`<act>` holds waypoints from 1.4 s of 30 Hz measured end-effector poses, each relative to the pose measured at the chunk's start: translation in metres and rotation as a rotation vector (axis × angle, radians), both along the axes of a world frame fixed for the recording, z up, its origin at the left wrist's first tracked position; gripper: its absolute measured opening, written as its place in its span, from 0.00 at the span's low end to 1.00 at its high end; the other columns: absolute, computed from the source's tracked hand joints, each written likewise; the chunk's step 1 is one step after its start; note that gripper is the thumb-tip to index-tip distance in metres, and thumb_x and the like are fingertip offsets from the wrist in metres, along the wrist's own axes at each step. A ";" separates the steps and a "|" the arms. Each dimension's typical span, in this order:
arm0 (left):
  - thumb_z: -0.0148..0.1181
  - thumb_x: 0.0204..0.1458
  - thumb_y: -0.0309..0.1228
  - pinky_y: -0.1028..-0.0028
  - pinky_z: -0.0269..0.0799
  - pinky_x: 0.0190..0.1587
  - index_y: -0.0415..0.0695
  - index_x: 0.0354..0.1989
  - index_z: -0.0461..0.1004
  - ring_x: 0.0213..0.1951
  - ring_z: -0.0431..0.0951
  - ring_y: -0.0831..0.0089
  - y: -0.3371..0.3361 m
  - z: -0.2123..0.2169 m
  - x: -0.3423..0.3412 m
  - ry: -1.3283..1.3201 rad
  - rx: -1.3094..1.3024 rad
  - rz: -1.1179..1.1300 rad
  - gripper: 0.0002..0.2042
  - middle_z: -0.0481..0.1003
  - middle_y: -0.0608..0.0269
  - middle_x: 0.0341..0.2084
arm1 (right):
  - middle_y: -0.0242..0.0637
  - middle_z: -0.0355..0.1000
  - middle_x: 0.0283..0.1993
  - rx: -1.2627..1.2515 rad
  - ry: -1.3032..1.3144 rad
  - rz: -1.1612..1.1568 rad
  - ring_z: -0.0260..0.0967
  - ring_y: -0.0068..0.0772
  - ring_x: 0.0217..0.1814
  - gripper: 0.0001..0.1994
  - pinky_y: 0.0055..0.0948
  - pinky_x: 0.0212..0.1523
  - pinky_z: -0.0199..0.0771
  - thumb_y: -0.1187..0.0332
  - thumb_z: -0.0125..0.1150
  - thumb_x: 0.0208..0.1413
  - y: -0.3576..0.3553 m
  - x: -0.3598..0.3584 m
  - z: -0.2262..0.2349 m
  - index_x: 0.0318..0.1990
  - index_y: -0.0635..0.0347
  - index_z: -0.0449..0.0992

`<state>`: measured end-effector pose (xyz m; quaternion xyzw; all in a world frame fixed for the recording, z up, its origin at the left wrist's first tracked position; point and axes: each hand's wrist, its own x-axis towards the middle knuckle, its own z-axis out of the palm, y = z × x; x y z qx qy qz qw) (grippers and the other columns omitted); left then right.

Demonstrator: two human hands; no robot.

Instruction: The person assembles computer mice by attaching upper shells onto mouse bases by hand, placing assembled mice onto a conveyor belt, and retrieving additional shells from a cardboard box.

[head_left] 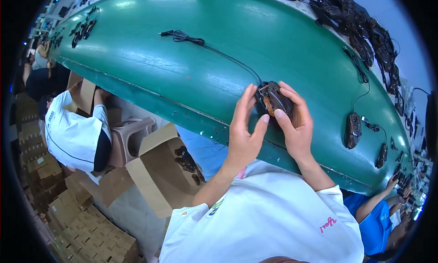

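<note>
I hold a dark computer mouse (273, 99), its shell brownish and partly open, over the near edge of a green conveyor belt (191, 67). My right hand (297, 126) grips it with the thumb on the near end and the fingers around the far side. My left hand (244, 133) steadies it with its fingertips pressed to the left side and the thumb just below. The mouse's black cable (228, 58) runs up-left across the belt to a coiled bundle (182, 36).
Two more mice (352, 130) (381, 156) lie on the belt to the right, and a heap of them (360, 21) lines the far edge. An open cardboard box (182, 165) with parts, a plastic stool (132, 135) and stacked cartons (86, 231) stand at lower left. Other workers sit left (73, 135) and right (374, 217).
</note>
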<state>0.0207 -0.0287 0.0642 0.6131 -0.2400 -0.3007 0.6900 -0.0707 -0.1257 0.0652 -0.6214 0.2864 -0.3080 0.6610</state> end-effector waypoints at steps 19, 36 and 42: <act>0.55 0.52 0.14 0.56 0.60 0.71 0.48 0.79 0.44 0.71 0.61 0.54 0.020 -0.021 0.004 0.590 -0.515 -0.258 0.44 0.53 0.46 0.74 | 0.53 0.66 0.68 -0.541 -0.054 0.080 0.64 0.56 0.69 0.20 0.49 0.67 0.68 0.74 0.70 0.50 0.009 -0.008 0.032 0.53 0.59 0.81; 0.57 0.50 0.08 0.53 0.56 0.73 0.51 0.78 0.48 0.75 0.54 0.54 0.044 -0.025 0.008 0.343 -0.622 -0.420 0.46 0.45 0.55 0.78 | 0.52 0.69 0.66 -0.696 -0.046 0.168 0.65 0.64 0.68 0.17 0.56 0.66 0.71 0.70 0.72 0.51 0.023 -0.012 0.044 0.50 0.54 0.83; 0.59 0.49 0.07 0.53 0.55 0.74 0.55 0.78 0.50 0.75 0.53 0.54 0.050 -0.026 0.004 0.427 -0.656 -0.392 0.47 0.44 0.57 0.78 | 0.52 0.70 0.65 -0.749 -0.022 0.222 0.67 0.67 0.66 0.17 0.56 0.64 0.74 0.71 0.73 0.50 0.024 -0.012 0.053 0.50 0.54 0.83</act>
